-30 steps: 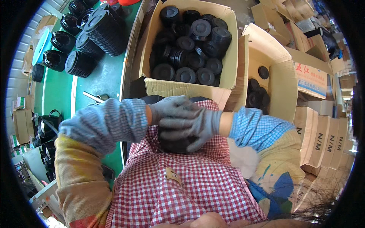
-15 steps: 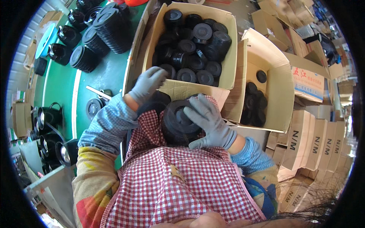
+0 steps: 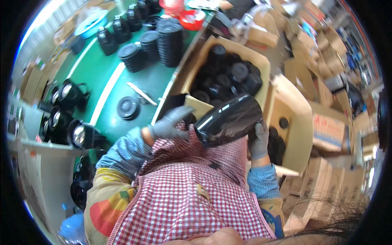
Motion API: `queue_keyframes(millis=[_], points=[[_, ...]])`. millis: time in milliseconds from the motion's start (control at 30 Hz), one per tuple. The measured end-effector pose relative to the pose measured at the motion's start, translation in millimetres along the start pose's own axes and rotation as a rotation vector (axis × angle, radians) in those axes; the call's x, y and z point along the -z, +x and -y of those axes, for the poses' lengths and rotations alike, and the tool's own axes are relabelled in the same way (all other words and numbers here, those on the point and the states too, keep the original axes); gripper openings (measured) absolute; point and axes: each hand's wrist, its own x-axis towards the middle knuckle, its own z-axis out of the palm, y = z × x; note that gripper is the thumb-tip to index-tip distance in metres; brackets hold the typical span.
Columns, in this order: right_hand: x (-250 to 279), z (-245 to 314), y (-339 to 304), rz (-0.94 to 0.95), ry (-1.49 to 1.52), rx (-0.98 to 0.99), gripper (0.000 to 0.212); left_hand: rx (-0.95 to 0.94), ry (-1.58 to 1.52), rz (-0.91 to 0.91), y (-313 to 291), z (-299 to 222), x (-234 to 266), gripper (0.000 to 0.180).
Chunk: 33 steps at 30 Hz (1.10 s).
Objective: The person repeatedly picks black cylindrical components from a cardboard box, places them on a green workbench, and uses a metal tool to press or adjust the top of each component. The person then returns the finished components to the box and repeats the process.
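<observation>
A glossy black tapered container (image 3: 228,120), shaped like a jug body, lies tilted on its side in the air above my checked apron. At its right end my gloved right hand (image 3: 258,141) is closed on it, with some fingers hidden behind. My gloved left hand (image 3: 169,124) is slightly blurred, its fingers stretched out, just left of the container with a small gap. Beyond the container stands a cardboard box (image 3: 261,61) of round black lidded parts (image 3: 239,71). A round black lid (image 3: 128,108) lies on the green table beside a pale strip-like tool (image 3: 141,94).
Stacks of black lids (image 3: 170,43) and several black jugs (image 3: 107,41) stand on the green table (image 3: 102,77). A red basin (image 3: 192,20) and a blue basin (image 3: 90,24) sit farther back. To the right, another cardboard box (image 3: 300,134) holds small black parts; more cartons lie beyond.
The black container, earlier upright on my lap with its round end up, is now raised and tipped sideways in my right hand. My left hand came down toward it. The view has shifted.
</observation>
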Motion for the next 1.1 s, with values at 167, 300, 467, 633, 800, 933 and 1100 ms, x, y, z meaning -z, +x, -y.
queue_keyframes(millis=[167, 300, 467, 633, 800, 933, 1100], points=[[-53.1, -56.6, 29.5, 0.193, 0.192, -0.309, 0.07, -0.092, -0.729, -0.236, -32.6, -66.6, 3.9, 0.085], [-129.9, -59.8, 58.3, 0.428, -0.01, -0.322, 0.06, 0.393, -1.028, -0.7, -85.6, -78.2, 71.7, 0.05], [-122.9, -90.4, 72.6, 0.387, -0.19, -0.406, 0.05, 0.353, -0.706, -1.124, -115.4, -1.1, 231.1, 0.044], [-53.2, -115.7, 63.7, 0.154, -0.386, -0.414, 0.048, 0.532, -0.355, -1.439, -88.6, 162.6, 376.5, 0.036], [-4.9, -101.6, 34.8, -0.049, -0.489, -0.446, 0.044, 0.8, -0.15, -1.605, -50.2, 249.4, 438.7, 0.037], [7.8, -105.7, 26.0, -0.105, -0.583, -0.534, 0.048, 0.793, -0.143, -1.556, -58.0, 278.4, 460.3, 0.039], [13.1, -116.8, 34.7, -0.03, -0.637, -0.569, 0.045, 0.972, 0.647, -1.137, -90.2, 197.1, 452.9, 0.05]])
